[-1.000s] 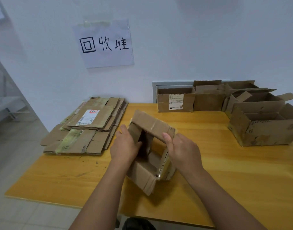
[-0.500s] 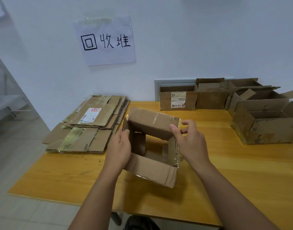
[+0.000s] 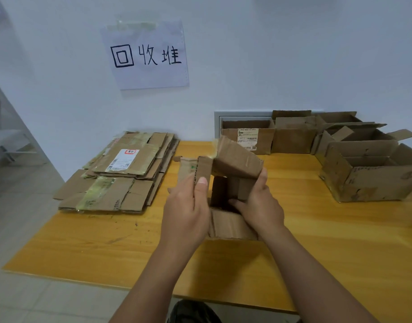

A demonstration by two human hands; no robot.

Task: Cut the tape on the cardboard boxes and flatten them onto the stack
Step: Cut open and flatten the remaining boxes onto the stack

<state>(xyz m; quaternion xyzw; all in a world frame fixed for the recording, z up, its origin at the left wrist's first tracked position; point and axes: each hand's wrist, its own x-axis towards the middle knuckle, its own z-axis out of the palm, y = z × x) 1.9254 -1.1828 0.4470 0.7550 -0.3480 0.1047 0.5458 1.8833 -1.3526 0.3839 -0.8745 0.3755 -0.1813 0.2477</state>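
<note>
A small open cardboard box (image 3: pixel 235 162) is held above the middle of the wooden table (image 3: pixel 317 241), its flaps spread and its walls skewed. My left hand (image 3: pixel 188 210) grips its left flap, thumb on the near face. On the box's right side my right hand (image 3: pixel 258 206) holds the wall, thumb reaching into the opening. At the back left of the table lies the stack of flattened boxes (image 3: pixel 121 171), some with yellowed tape and a white label. No cutting tool is visible.
Several open, standing cardboard boxes (image 3: pixel 368 173) crowd the back right of the table, one with a label (image 3: pixel 247 136) against the wall. A paper sign (image 3: pixel 146 54) hangs above the stack. The table's left edge drops to a tiled floor.
The box has been turned and lifted a little between my hands, its top flap now tilting up toward the wall. My right thumb has gone inside the opening.
</note>
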